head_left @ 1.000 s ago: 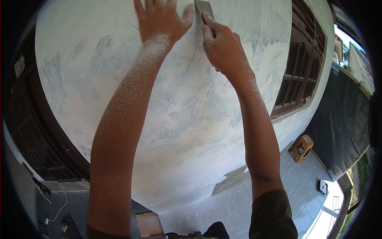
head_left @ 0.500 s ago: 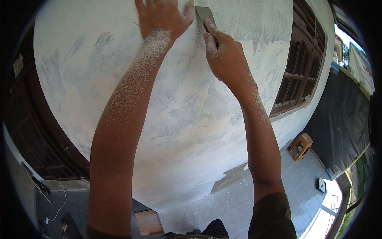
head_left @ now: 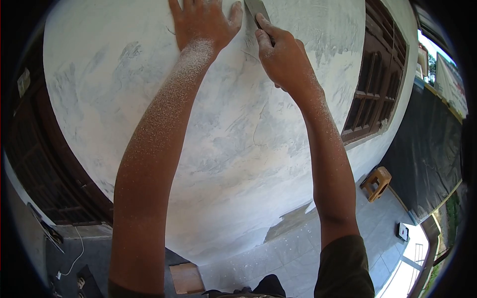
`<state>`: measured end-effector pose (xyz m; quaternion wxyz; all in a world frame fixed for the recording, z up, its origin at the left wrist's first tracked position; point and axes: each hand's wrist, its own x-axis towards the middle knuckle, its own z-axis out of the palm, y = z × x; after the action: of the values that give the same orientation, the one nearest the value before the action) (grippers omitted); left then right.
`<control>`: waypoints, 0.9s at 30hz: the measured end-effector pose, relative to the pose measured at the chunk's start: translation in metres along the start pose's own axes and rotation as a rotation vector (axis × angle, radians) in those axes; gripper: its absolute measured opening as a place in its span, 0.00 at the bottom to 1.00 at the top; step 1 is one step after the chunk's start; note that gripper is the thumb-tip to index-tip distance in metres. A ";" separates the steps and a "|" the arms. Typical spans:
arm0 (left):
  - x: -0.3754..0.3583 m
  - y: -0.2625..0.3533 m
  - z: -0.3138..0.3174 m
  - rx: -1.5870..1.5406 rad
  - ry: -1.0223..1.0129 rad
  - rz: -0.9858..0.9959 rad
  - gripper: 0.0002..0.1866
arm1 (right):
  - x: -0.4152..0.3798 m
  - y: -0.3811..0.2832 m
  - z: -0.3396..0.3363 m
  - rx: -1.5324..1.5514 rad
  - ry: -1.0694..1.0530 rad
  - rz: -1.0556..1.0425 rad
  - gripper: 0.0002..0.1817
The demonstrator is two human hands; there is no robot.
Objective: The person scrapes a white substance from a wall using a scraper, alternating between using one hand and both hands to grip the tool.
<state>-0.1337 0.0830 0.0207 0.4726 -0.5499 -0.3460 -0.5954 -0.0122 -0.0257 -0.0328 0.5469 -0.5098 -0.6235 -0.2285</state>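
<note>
A white wall [head_left: 218,129] with grey smears and a thin crack fills the middle of the view. My left hand [head_left: 203,22] lies flat on it near the top edge, fingers spread and partly cut off by the frame, with pale dust on the wrist. To its right, my right hand [head_left: 283,54] is wrapped round the handle of a scraper [head_left: 256,8], whose flat metal blade is against or close to the wall and partly out of view at the top.
A brown wooden window [head_left: 370,89] is on the right, a dark wooden door [head_left: 44,164] on the left. Below right stand a small brown stool [head_left: 377,184] and a black sheet [head_left: 422,149]. A white cable [head_left: 79,253] and brown board [head_left: 186,278] lie on the floor.
My right hand and the scraper have moved slightly up, and the right forearm a little to the right. My left hand has stayed in place.
</note>
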 end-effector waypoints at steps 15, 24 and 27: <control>0.000 -0.002 0.001 0.065 -0.057 -0.012 0.36 | -0.017 -0.003 0.010 -0.020 0.038 -0.036 0.21; -0.001 -0.001 0.001 0.031 -0.016 -0.009 0.36 | -0.007 -0.007 0.006 -0.023 0.065 -0.019 0.21; -0.001 0.000 -0.002 0.039 -0.047 -0.022 0.36 | -0.015 -0.004 0.008 -0.014 0.014 0.018 0.21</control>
<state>-0.1345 0.0808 0.0196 0.4683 -0.5505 -0.3748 -0.5806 -0.0209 -0.0266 -0.0478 0.5496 -0.5177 -0.6135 -0.2314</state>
